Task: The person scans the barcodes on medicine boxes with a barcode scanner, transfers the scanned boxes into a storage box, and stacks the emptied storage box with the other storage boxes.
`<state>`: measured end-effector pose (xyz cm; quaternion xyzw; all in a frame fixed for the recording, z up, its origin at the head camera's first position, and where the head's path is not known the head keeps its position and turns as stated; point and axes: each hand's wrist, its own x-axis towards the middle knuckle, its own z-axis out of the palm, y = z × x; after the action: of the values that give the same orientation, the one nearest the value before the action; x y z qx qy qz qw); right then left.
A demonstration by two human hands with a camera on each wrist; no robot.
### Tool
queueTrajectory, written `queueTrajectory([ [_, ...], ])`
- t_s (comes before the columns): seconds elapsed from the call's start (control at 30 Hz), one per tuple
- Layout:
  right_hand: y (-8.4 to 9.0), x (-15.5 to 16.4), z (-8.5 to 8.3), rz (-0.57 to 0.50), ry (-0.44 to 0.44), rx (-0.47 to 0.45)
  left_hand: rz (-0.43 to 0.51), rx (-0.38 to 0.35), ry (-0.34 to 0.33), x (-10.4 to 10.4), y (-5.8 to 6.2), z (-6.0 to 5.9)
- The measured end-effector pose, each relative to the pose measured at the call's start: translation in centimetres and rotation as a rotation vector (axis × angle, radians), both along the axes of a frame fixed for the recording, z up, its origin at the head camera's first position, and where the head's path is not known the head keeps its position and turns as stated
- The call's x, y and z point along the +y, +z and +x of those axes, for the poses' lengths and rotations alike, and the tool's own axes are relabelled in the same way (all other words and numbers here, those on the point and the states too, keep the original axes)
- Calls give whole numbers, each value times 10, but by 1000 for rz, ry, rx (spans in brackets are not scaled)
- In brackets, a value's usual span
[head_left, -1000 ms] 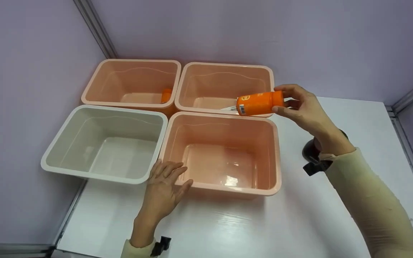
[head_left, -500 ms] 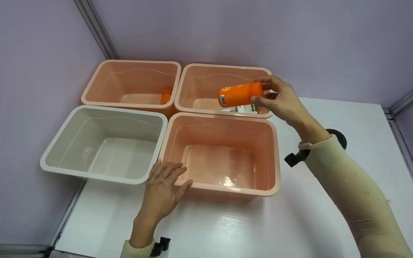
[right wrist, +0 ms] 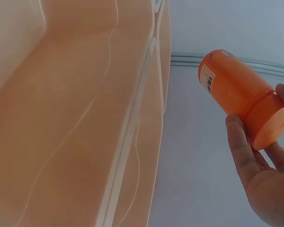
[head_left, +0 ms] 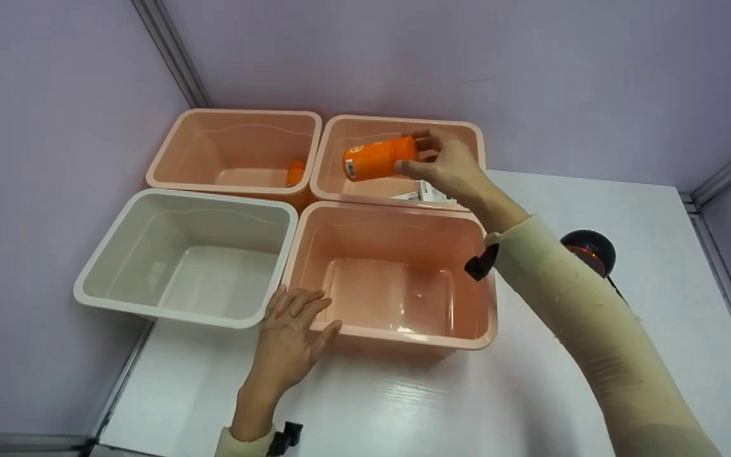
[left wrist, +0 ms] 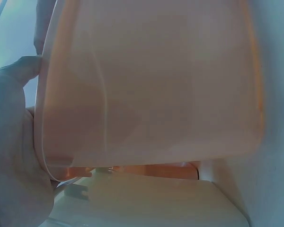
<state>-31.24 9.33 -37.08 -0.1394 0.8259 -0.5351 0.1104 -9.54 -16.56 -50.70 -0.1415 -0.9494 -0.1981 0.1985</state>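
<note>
My right hand [head_left: 451, 166] pinches an orange bottle [head_left: 375, 160] by its cap end, the bottle lying sideways over the back right pink bin [head_left: 397, 119]. In the right wrist view the orange bottle [right wrist: 236, 90] shows a barcode label, with thumb and fingers round its cap. My left hand [head_left: 290, 339] rests its spread fingers on the near left corner of the front pink bin [head_left: 391, 333]. The left wrist view has the left hand [left wrist: 14, 127] against that bin's rim, next to the pink wall [left wrist: 151, 85].
A grey-white bin [head_left: 172, 312] stands front left. The back left pink bin [head_left: 232, 113] holds an orange item [head_left: 295, 172]. White printed packs [head_left: 432, 192] lie in the back right bin. A black round object [head_left: 591, 251] with a cord sits on the white table [head_left: 365, 406] at right.
My right hand has carried the orange bottle leftward and slightly up across the back right bin, uncovering the black round object. The left hand has stayed in place.
</note>
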Motion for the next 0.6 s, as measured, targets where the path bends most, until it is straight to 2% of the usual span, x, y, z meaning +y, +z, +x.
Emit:
queueTrajectory([
  [0.23, -6, -25, -10, 11, 10, -4, 2, -24, 2, 2, 1, 0],
  [0.6, -16, -66, -19, 10, -7, 7, 3, 0, -14, 1, 2, 0],
])
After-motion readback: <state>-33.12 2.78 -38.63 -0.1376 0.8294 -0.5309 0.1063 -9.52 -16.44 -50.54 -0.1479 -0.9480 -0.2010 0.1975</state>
